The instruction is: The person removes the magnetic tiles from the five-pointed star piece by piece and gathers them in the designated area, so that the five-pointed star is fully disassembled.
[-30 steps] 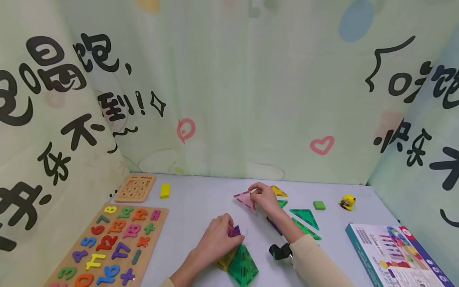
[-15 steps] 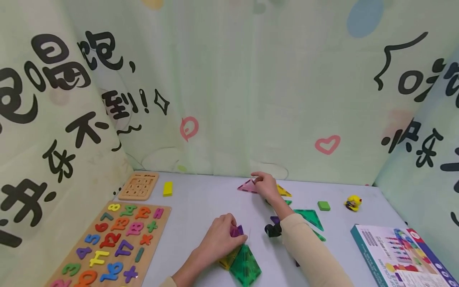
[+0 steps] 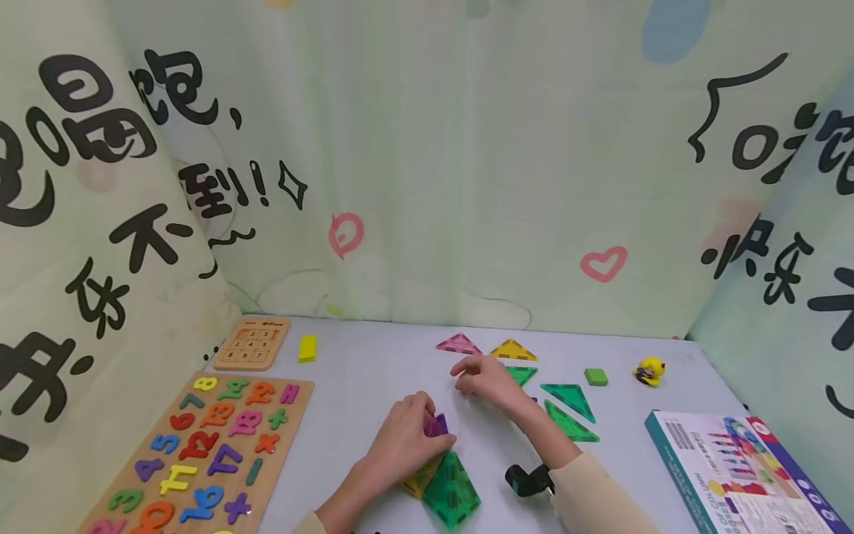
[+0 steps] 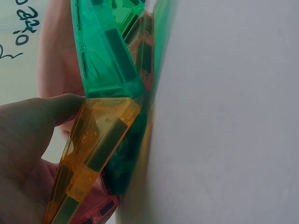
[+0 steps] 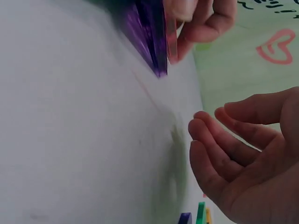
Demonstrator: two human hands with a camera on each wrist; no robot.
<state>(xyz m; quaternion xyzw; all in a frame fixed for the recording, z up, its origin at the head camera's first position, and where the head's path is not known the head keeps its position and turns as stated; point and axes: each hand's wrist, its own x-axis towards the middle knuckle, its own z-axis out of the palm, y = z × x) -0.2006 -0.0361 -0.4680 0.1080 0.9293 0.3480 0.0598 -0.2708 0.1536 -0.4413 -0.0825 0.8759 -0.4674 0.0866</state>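
The left hand point(image 3: 407, 436) is curled in a grip; the right hand point(image 3: 490, 380) hovers, loosely bent.

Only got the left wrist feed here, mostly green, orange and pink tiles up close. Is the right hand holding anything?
Observer: No. In the right wrist view, the right hand holds nothing.
Operator: Any tile colour at the left hand that I'm missing?
Observer: Yes, purple. The head view shows a purple tile right by the left hand.
Operator: Any triangles lying at the back of the table?
Observer: Yes. In the head view a pink triangle and a yellow triangle lie side by side near the curtain, not touching each other.
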